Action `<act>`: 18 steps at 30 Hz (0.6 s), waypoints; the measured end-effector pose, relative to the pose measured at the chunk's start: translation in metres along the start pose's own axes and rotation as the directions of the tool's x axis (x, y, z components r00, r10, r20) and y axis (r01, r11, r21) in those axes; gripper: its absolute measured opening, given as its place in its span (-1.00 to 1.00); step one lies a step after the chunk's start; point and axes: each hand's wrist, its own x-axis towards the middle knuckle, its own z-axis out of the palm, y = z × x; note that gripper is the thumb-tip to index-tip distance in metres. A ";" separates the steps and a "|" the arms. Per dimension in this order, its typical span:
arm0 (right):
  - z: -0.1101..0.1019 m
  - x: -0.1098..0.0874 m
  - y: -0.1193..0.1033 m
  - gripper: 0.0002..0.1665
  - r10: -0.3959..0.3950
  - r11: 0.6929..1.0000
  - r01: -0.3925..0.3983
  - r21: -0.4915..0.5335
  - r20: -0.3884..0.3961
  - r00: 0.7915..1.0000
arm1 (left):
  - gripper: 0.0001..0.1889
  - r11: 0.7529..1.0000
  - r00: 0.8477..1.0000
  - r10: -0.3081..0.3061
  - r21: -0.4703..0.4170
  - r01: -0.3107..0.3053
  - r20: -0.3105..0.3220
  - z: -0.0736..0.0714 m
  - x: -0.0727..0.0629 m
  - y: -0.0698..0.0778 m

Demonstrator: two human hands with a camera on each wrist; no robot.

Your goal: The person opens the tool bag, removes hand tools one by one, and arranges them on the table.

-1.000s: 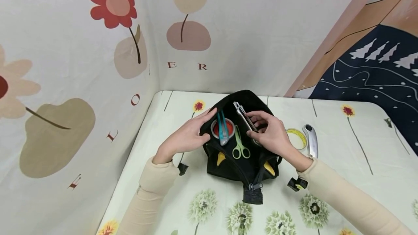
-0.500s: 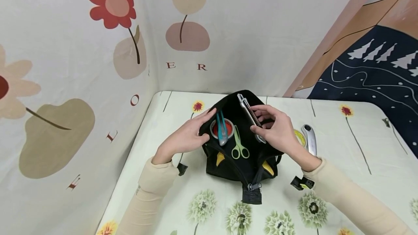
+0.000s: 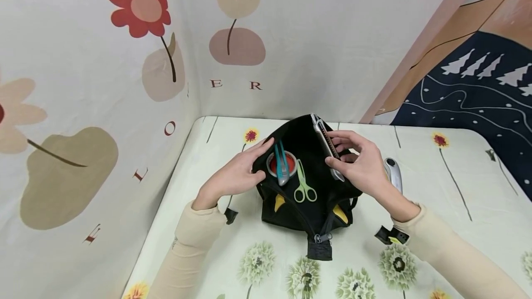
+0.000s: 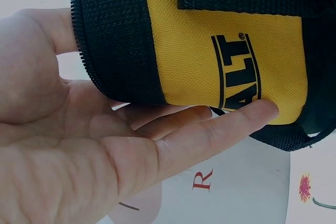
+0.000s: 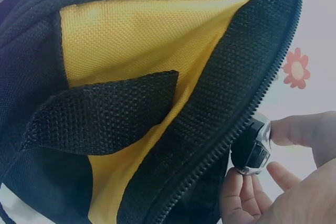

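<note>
A black and yellow zippered tool bag (image 3: 284, 216) lies with its mouth spread wide. My left hand (image 3: 230, 176) holds its left edge, thumb at the zipper rim and fingers along the yellow side (image 4: 194, 61). My right hand (image 3: 363, 165) grips a silver utility knife (image 3: 327, 146) between thumb and fingers. The knife slants across the bag's right rim; in the right wrist view its end (image 5: 255, 148) shows beside the zipper. Inside the bag are a teal cutter (image 3: 282, 165), a tape roll (image 3: 293, 165) with a red centre, and green-handled scissors (image 3: 305, 193).
Right of the bag, a silver curved-handled tool (image 3: 395, 172) lies on the flower-print tablecloth (image 3: 436, 179), partly behind my right hand. The bag's zipper pull (image 3: 322, 238) and black end tab point toward me. Printed cloth walls (image 3: 307, 36) rise behind and at the left.
My right hand has moved right and slightly away from me, carrying the utility knife from over the bag's mouth to its right rim. The yellow tape roll is now almost hidden. My left hand stays put.
</note>
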 end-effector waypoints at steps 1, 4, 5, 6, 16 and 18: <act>-0.001 -0.001 0.000 -0.34 0.000 1.000 0.000 0.004 -0.003 1.000 | -0.08 1.000 1.000 0.001 -0.001 -0.001 0.000 0.000 0.000 -0.001; -0.003 -0.002 -0.001 -0.34 -0.007 1.000 0.007 0.018 -0.009 1.000 | -0.08 1.000 1.000 0.006 -0.001 -0.006 -0.001 0.000 0.000 -0.001; -0.004 -0.003 0.000 -0.34 -0.012 1.000 0.012 0.021 -0.011 1.000 | -0.08 1.000 1.000 0.007 0.000 -0.007 -0.001 0.000 0.000 -0.001; -0.005 -0.004 0.000 -0.34 -0.016 1.000 0.016 0.023 -0.013 1.000 | -0.08 1.000 1.000 0.006 0.001 -0.006 -0.002 0.000 0.000 -0.001; -0.016 -0.008 0.005 -0.31 -0.012 0.998 0.016 0.061 -0.067 0.998 | -0.08 1.000 1.000 0.008 0.008 -0.008 -0.005 0.000 0.000 -0.001; -0.018 -0.009 0.007 -0.31 0.002 0.998 0.002 0.062 -0.070 0.998 | -0.08 1.000 1.000 0.010 0.009 -0.010 -0.004 0.000 0.001 -0.002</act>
